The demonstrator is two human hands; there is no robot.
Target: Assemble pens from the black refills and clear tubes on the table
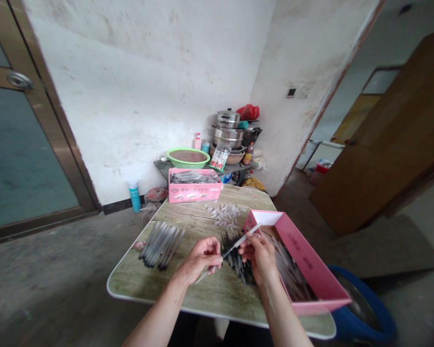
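Over the middle of the table, my left hand (203,260) pinches a thin, dark-tipped pen refill (227,253), whose pale tail sticks out below the fingers. My right hand (259,255) grips a whitish, translucent pen barrel (251,232), slanting up to the right. Refill and barrel lie in one line between the hands; how far one sits inside the other I cannot make out. Under the hands lies a pile of black slender pieces (235,265). To the left, several translucent pens with black ends (161,243) lie side by side. Small white pieces (226,214) are scattered behind.
An open pink box (311,255) holding translucent tubes stands at the table's right edge. Another pink box (195,193), full of pens, is at the back. Behind it a low shelf carries a green basin (188,158) and stacked pots (227,130). A blue tub (372,308) stands right.
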